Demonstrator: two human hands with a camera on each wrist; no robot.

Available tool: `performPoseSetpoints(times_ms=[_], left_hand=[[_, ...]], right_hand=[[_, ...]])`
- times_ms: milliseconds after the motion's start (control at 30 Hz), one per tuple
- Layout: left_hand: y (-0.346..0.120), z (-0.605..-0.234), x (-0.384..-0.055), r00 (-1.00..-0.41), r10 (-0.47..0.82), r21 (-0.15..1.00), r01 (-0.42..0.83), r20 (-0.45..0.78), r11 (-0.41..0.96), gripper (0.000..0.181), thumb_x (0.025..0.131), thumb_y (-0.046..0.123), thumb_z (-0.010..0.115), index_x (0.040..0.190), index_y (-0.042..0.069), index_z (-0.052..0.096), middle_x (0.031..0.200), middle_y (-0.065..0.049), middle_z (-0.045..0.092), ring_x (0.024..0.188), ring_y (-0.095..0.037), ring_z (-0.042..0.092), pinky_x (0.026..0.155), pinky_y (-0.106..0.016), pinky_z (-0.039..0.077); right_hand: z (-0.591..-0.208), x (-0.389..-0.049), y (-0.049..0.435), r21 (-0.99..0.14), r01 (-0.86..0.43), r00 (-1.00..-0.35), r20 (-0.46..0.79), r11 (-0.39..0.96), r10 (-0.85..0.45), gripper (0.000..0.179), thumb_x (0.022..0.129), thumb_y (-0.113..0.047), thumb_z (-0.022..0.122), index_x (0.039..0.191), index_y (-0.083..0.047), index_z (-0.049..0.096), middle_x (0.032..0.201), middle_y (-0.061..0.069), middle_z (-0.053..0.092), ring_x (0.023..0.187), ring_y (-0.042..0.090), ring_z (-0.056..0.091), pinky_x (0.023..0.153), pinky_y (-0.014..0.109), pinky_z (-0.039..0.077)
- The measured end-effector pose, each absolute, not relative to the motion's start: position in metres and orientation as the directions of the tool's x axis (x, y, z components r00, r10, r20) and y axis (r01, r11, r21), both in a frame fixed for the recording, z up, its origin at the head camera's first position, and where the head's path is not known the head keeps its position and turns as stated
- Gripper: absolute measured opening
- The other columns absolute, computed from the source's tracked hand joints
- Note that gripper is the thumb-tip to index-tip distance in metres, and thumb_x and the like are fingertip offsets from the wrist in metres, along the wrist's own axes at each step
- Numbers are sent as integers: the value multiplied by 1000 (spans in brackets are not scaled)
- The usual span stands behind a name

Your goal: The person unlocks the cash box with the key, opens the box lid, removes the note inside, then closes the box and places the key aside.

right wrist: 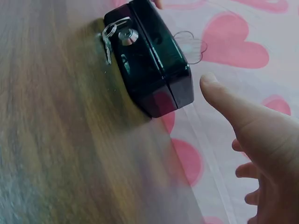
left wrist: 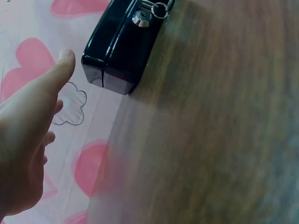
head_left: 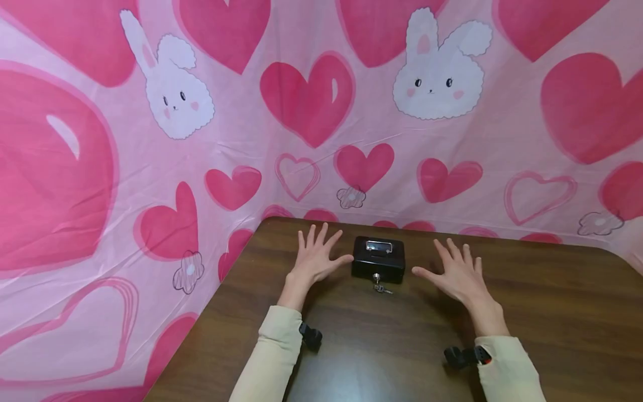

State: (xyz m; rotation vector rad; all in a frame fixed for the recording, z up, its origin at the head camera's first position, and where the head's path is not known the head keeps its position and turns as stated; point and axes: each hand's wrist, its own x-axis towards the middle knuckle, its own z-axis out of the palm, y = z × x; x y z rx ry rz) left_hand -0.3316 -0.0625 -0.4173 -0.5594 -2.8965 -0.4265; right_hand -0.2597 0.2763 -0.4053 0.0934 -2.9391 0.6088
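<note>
A small black cash box (head_left: 378,260) with a silver handle on its lid stands closed on the wooden table. Keys (head_left: 383,288) on a ring hang from the lock in its front face; the right wrist view shows the keys (right wrist: 108,44) beside the round silver lock (right wrist: 127,37). To the left of the box, my left hand (head_left: 314,261) is spread, its thumb tip close to the box's side. On the other side my right hand (head_left: 459,278) is spread too, thumb pointing at the box with a small gap. Neither hand holds anything.
The brown table (head_left: 552,312) reaches back to a pink cloth (head_left: 311,33) printed with hearts and rabbits, which hangs behind and along the left. A black wrist camera (head_left: 311,336) sits on the left wrist, another camera (head_left: 459,357) on the right.
</note>
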Motion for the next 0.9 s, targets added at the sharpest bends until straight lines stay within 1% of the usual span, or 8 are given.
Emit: performPoseSetpoints(times_ms=[133,267,433,567,767,900], left_hand=[[-61,-417,-332,-909,363,314,413,206,855,80,89,76,39,157,36,28,168,-5,13,155,-35,3,120,-62,-6],[-58,-417,-332,-892,398,356,451,216,818,75,92,71,43,155,31,35,166,-5,23,154,-34,12,122,-62,1],[-54,-414,-332,-865,445,356,502,233,788,67,94,65,48,150,29,45,161,-5,34,151,-35,23,122,-60,9],[-49,-413,-331,-850,474,362,527,231,769,64,94,62,51,148,27,48,159,-4,39,149,-33,30,123,-57,13],[-47,-411,-329,-840,493,394,542,228,742,62,95,59,54,147,27,49,156,-1,43,147,-24,36,123,-49,20],[-45,-409,-330,-827,514,404,561,229,723,58,96,55,56,146,27,51,155,0,45,145,-22,38,122,-47,24]], right_hand=[[-402,-260,274,-394,-110,-983,179,912,-41,100,86,-75,52,157,-9,27,156,31,29,140,57,24,107,78,18],[-397,-260,268,-432,-159,-970,236,888,-59,87,89,-66,57,152,-9,38,150,28,41,134,51,39,104,73,31],[-395,-260,261,-466,-242,-944,315,851,-96,65,93,-47,65,143,-8,51,139,25,53,124,44,47,100,68,40],[-397,-258,258,-487,-270,-931,353,831,-96,54,92,-37,68,137,-9,56,127,21,61,117,39,53,96,64,45],[-399,-260,254,-536,-280,-930,358,796,-86,46,93,-35,69,130,-10,60,115,15,67,102,32,64,89,55,53],[-398,-261,248,-560,-288,-932,350,777,-93,39,94,-35,68,124,-11,63,111,11,70,95,27,65,86,48,55]])
